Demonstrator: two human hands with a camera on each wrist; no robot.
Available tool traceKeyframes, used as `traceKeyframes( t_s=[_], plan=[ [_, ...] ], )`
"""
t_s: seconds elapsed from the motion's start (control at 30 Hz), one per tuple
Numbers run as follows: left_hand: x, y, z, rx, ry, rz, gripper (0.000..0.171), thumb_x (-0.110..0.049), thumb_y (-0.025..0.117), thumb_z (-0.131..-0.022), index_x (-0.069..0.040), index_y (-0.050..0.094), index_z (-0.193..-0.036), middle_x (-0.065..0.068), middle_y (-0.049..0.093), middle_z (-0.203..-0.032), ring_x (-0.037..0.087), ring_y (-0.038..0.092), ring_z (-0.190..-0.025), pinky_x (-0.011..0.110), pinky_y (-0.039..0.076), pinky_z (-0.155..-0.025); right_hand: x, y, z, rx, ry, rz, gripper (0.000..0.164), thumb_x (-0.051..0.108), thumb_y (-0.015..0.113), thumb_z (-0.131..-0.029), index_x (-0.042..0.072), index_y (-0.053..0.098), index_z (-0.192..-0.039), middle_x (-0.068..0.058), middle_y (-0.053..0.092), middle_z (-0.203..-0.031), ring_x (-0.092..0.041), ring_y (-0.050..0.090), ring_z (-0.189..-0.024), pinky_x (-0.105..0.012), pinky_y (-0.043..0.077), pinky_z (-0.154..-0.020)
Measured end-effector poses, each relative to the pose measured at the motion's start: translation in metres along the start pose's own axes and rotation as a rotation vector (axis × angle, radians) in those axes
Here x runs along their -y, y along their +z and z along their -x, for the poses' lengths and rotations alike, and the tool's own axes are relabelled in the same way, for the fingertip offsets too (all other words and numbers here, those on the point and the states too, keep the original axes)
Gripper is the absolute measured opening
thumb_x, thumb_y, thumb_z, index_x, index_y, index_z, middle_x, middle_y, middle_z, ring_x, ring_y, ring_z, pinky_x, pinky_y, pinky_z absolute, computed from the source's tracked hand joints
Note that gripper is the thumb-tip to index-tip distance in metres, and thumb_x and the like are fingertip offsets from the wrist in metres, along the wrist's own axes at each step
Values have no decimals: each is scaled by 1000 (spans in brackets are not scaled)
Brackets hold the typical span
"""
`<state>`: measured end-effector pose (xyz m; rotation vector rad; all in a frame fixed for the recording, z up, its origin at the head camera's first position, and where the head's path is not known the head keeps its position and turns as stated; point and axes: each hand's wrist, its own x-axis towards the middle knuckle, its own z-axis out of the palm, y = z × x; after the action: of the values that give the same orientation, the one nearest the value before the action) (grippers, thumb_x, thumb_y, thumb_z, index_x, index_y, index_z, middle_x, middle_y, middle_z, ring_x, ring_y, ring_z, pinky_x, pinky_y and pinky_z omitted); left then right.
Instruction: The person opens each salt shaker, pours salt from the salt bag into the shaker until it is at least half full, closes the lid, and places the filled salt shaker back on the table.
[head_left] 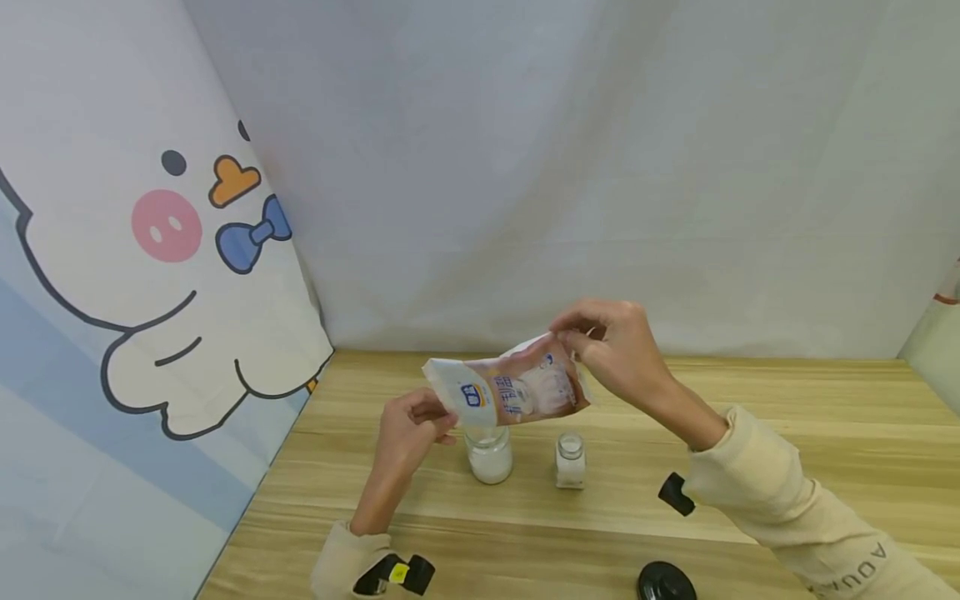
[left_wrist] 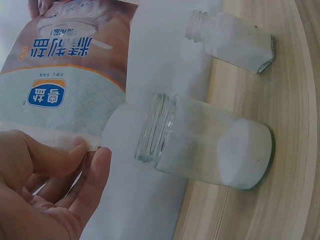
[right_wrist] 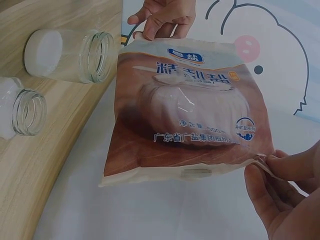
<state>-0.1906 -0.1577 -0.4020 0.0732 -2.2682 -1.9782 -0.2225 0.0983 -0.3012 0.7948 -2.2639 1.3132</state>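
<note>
A printed salt bag, pale blue at one end and brown at the other, is stretched between both hands above the table. My left hand pinches a corner of its pale end between thumb and fingers. At the brown end, my right hand pinches the upper corner. Below the bag stands a round glass jar, lidless, with white powder in its bottom. Beside that jar is a smaller square glass jar, also lidless and holding white contents. In the head view the bag hides part of the round jar's mouth.
A round black lid lies at the table's near edge. The wooden table meets a pale cloth backdrop at the back, and a cartoon-printed sheet at the left.
</note>
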Motion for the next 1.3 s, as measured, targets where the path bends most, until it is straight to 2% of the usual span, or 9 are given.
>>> traceKeyframes(
  t_s=[0.13, 0.4, 0.8, 1.13, 1.3],
  plan=[
    [0, 0, 0, 0, 1, -3, 15, 13, 65, -77, 7, 67, -91, 17, 67, -83, 26, 65, -72, 32, 60, -58, 0, 0, 0, 1, 4, 5, 13, -7, 63, -82, 3, 72, -84, -5, 70, -79, -15, 59, -60, -24, 52, -54],
    [-2, 0, -1, -12, 8, -4, 15, 14, 66, -76, 8, 66, -90, 18, 67, -82, 34, 66, -75, 32, 60, -58, -1, 0, -1, -7, -7, 5, 14, -8, 63, -82, 3, 72, -84, -5, 70, -78, -16, 59, -58, -24, 52, -53],
    [-2, 0, 0, -6, 19, -13, 15, 14, 66, -76, 9, 66, -90, 18, 67, -82, 23, 65, -71, 32, 60, -58, -1, 1, -1, -13, -15, 1, 14, -8, 63, -81, 3, 73, -83, -4, 70, -78, -16, 60, -59, -23, 52, -53],
    [-1, -1, 0, 1, 19, -9, 15, 14, 65, -77, 8, 66, -90, 18, 67, -83, 23, 65, -72, 31, 60, -58, -1, 1, 0, -19, -11, 13, 15, -8, 63, -81, 3, 72, -83, -4, 70, -78, -14, 59, -62, -29, 53, -55],
    [-2, -1, 2, -2, 16, -4, 15, 13, 65, -76, 8, 66, -90, 18, 68, -83, 21, 65, -71, 32, 60, -58, 0, 1, 0, -21, -12, 15, 16, -9, 62, -81, 4, 73, -82, -4, 70, -78, -13, 59, -61, -25, 52, -54]
  ],
)
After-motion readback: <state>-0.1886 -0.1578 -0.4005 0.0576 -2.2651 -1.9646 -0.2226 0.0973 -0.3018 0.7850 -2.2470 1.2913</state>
